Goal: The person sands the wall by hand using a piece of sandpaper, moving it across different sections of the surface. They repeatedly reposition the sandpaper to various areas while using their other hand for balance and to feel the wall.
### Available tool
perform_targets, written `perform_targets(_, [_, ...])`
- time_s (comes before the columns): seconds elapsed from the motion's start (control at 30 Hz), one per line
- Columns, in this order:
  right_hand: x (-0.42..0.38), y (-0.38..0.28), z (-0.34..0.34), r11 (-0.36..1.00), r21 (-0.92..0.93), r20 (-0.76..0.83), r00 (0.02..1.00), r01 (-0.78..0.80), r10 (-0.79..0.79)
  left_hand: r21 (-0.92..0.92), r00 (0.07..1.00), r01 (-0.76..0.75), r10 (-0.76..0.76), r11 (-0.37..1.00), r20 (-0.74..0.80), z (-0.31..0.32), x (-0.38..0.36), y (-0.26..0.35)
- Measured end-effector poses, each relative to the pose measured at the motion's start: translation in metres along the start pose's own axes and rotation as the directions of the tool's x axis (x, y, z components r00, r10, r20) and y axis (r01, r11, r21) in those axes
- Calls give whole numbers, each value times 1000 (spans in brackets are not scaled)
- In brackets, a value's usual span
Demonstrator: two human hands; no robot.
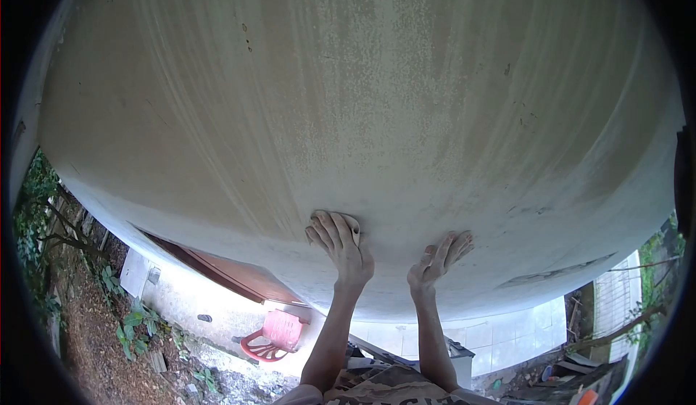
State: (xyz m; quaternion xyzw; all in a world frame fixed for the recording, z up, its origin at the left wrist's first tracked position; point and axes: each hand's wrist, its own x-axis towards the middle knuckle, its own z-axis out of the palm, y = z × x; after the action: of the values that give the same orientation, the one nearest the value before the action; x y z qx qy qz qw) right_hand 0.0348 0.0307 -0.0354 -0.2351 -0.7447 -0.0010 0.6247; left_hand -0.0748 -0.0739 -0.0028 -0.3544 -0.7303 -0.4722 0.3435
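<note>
A broad pale wall (pixel 377 115), bowed by the lens, fills most of the view, with whitish streaks and a speckled patch down its middle. Low on it, my left hand (pixel 338 243) presses a pale folded sheet (pixel 352 224) flat to the surface. The sheet's curled edge shows past the fingertips and beside the index finger; the rest lies hidden under the palm. To the right, my right hand (pixel 440 258) rests against the wall with its fingers stretched out and nothing in it.
Below left, a red plastic chair (pixel 279 332) stands on pale ground near a brown door (pixel 225 267). Leafy plants (pixel 138 325) and leaf-strewn soil (pixel 94 296) lie at the far left. White tiles (pixel 507 340) and piled scraps (pixel 573 372) are at lower right.
</note>
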Motion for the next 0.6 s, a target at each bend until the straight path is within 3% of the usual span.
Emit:
perform_targets(0.1, [0, 0, -1, 1000, -6, 14, 1000, -10, 10, -60, 998, -39, 36, 997, -43, -55, 116, 49])
perform_targets(0.2, [0, -4, 2, 999, 21, -18, 999, -35, 36, -6, 982, -152, 150, 988, -116, -63, 151, 58])
perform_targets(0.3, [1, -4, 1, 999, 15, -21, 999, -28, 28, -23, 991, -136, 136, 990, -3, -40, 89, 32])
perform_targets(0.37, [-1, -3, 1, 999, 19, -19, 999, -36, 36, 14, 983, -178, 178, 984, 37, -6, 8, -3])
perform_targets(0.43, [-2, -3, 3, 999, 22, -20, 999, -36, 37, 81, 960, -225, 207, 971, 189, 24, -73, -37])
perform_targets(0.47, [-2, -3, 2, 999, 22, -16, 999, -35, 35, 157, 930, -280, 226, 947, 289, 28, -89, -42])
perform_targets(0.6, [0, -2, -1, 1000, 6, -6, 1000, -21, 21, 12, 966, -134, 128, 991, 223, 16, -56, -20])
